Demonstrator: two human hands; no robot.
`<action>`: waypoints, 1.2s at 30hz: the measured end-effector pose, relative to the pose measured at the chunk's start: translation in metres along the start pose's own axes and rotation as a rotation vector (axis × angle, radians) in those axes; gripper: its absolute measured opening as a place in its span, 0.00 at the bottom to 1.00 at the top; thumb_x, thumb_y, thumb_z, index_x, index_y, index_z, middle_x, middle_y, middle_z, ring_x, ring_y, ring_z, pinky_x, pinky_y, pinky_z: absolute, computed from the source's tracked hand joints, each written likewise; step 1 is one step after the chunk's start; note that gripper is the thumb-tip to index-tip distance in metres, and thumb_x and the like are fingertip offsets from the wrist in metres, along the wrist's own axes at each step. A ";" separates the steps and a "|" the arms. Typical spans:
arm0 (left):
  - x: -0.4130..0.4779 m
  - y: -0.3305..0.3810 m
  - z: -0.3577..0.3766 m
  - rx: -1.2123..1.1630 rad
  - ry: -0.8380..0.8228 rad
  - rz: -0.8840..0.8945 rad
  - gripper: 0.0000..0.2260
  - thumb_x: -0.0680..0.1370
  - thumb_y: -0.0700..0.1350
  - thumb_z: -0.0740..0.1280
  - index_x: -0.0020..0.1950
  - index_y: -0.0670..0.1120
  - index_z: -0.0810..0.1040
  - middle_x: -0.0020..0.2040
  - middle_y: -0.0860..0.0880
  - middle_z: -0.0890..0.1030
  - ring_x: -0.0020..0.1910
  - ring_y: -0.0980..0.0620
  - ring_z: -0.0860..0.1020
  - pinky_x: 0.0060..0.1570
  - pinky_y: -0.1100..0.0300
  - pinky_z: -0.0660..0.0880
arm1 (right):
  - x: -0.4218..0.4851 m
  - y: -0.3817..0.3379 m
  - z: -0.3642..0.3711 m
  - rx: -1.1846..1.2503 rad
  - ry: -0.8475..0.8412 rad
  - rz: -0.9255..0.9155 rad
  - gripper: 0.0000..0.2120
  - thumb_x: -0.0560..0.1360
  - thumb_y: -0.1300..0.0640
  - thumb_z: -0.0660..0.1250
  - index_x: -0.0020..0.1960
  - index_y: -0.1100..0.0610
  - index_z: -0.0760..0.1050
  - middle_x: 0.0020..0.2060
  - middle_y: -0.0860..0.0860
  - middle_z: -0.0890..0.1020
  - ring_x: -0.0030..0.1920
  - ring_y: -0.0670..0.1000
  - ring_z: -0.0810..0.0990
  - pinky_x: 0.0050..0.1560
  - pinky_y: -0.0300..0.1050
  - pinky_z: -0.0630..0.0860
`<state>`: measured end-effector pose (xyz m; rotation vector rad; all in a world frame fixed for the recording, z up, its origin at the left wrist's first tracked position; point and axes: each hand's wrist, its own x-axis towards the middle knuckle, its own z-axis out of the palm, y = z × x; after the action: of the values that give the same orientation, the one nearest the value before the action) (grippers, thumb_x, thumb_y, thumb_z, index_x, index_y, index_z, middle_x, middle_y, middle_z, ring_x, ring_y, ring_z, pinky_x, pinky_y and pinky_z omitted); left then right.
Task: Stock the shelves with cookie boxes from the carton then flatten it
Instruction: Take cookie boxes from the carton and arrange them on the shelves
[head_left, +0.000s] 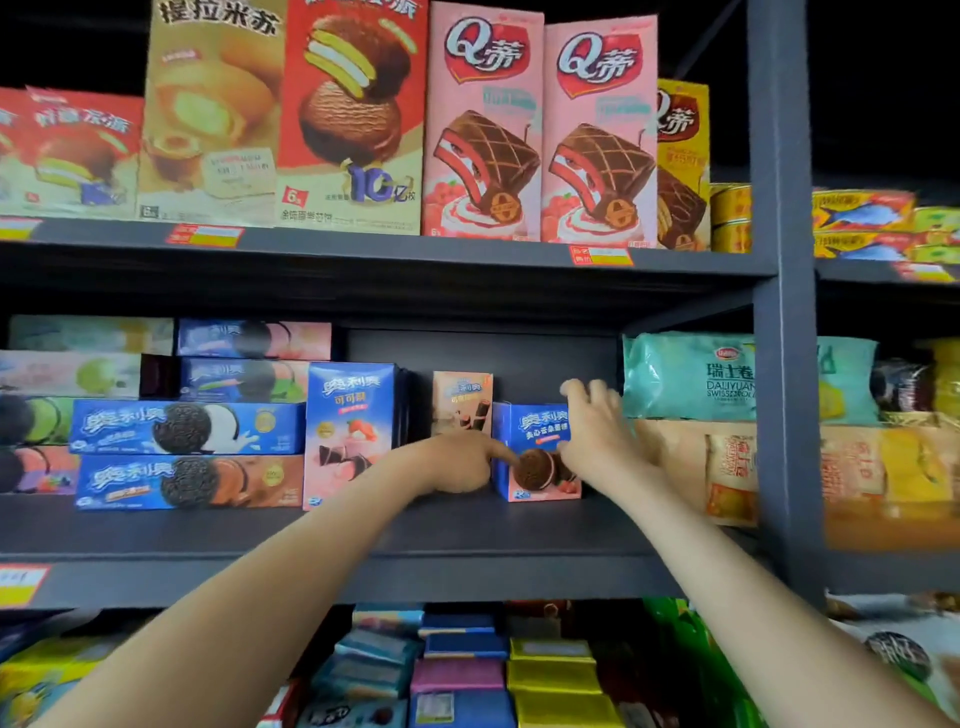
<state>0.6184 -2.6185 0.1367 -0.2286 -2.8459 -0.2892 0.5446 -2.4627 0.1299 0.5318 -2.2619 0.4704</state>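
Head view: the blue box (537, 441) stands upright on the middle shelf (467, 535), toward 5 o'clock of centre, long axis vertical, face to me.

My right grip (595, 431) is grasping it, fingers hooked over its top right corner. From that grip the box lies at 9 o'clock.

My left grip (457, 464) grasps nothing. Only the forefinger is stretched out, its tip touching the box's front near the left edge, and the other fingers are folded in. From it the box lies at 3 o'clock.

A tan box (462, 402) stands farther back at the blue box's 11 o'clock. A tall box (350, 431) stands at its 9 o'clock, with bare shelf between them. A teal bag (685, 376) sits at its 2 o'clock.

The carton is not in view.

Both grips touch the box, but only the right has a hold. I judge any slide toward 9 o'clock falls to it, with the left forefinger steering the face square.
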 end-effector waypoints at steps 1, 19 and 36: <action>0.007 0.001 0.000 0.021 -0.019 -0.003 0.24 0.78 0.34 0.53 0.69 0.52 0.71 0.67 0.47 0.73 0.61 0.48 0.72 0.52 0.65 0.67 | 0.002 0.000 0.001 -0.052 -0.001 -0.017 0.27 0.73 0.60 0.70 0.68 0.56 0.61 0.63 0.55 0.65 0.64 0.54 0.64 0.53 0.44 0.68; 0.069 -0.006 0.019 -0.178 0.067 -0.115 0.20 0.78 0.45 0.62 0.69 0.42 0.63 0.60 0.43 0.74 0.57 0.45 0.73 0.58 0.51 0.71 | 0.040 0.012 0.019 -0.068 -0.213 -0.063 0.33 0.74 0.69 0.59 0.76 0.57 0.51 0.75 0.56 0.56 0.72 0.59 0.55 0.69 0.52 0.63; 0.082 -0.004 0.021 -0.569 0.042 -0.213 0.13 0.75 0.34 0.61 0.59 0.42 0.66 0.50 0.43 0.73 0.48 0.48 0.74 0.47 0.57 0.74 | 0.050 0.019 0.026 -0.014 -0.087 -0.126 0.15 0.78 0.62 0.63 0.65 0.57 0.70 0.57 0.54 0.66 0.60 0.53 0.68 0.55 0.52 0.75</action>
<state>0.5344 -2.6073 0.1390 -0.0231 -2.6779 -1.1302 0.4886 -2.4708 0.1469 0.6951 -2.2958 0.3744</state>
